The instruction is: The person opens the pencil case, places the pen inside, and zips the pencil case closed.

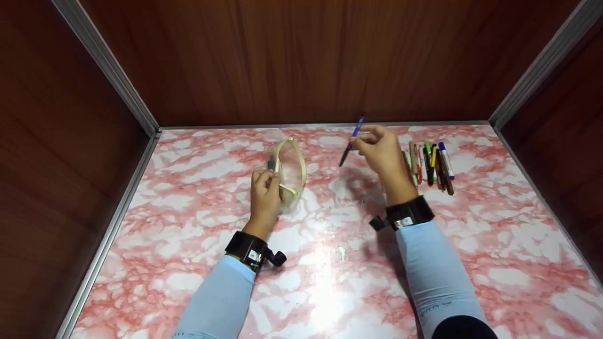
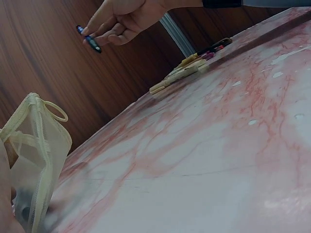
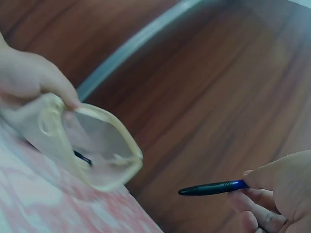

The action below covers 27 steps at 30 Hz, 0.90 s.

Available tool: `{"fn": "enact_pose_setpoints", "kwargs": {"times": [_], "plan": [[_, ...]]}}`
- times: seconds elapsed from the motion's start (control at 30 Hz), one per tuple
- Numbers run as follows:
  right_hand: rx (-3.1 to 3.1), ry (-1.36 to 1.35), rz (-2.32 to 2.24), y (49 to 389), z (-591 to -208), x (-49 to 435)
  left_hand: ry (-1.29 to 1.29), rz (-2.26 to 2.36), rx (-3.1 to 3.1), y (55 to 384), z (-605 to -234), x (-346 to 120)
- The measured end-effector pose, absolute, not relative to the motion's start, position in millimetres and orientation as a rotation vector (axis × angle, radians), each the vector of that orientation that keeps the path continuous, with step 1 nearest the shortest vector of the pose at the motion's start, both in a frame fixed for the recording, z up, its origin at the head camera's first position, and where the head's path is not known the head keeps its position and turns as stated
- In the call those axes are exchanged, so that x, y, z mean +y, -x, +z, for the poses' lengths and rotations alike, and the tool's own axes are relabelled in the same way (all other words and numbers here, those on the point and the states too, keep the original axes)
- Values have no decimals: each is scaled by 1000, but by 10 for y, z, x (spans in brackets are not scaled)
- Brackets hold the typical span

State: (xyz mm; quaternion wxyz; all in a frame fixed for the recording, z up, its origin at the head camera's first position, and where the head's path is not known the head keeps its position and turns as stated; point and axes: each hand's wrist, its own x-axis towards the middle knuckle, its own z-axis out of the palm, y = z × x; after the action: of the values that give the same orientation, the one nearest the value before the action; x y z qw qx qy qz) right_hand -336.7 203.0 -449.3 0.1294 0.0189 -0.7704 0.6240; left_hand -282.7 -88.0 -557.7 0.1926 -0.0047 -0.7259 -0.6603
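Note:
My left hand (image 1: 264, 195) grips the near side of a sheer mesh pouch (image 1: 303, 165) with cream edging. Its mouth is spread wide and faces right, toward my other hand. Through the mesh in the right wrist view, a dark slim item (image 3: 82, 158) shows inside the pouch (image 3: 104, 183). Raised above the table to the right, my right hand (image 1: 384, 150) pinches a blue pen (image 1: 357, 128) with a black grip between thumb and fingers. The pen slants, its black end pointing down and left, apart from the pouch.
Several pens and markers (image 1: 433, 162) lie in a loose bunch to the right, beyond my right wrist. A red-and-white marbled table (image 1: 202, 212) is enclosed by brown wood-look panels (image 1: 282, 61) at the back and sides, with grey metal strips at the corners.

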Motion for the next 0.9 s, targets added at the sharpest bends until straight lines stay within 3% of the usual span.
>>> {"fn": "enact_pose_setpoints", "kwargs": {"times": [0.27,0.9], "plan": [[-2271,-141,2038,3400,-4600,1505,14,-1859,-2032,2851,-5584,-873],[-2695,-252,1873,3423,-4875,789,-31,-1843,-2068,2829,-5591,-890]]}}
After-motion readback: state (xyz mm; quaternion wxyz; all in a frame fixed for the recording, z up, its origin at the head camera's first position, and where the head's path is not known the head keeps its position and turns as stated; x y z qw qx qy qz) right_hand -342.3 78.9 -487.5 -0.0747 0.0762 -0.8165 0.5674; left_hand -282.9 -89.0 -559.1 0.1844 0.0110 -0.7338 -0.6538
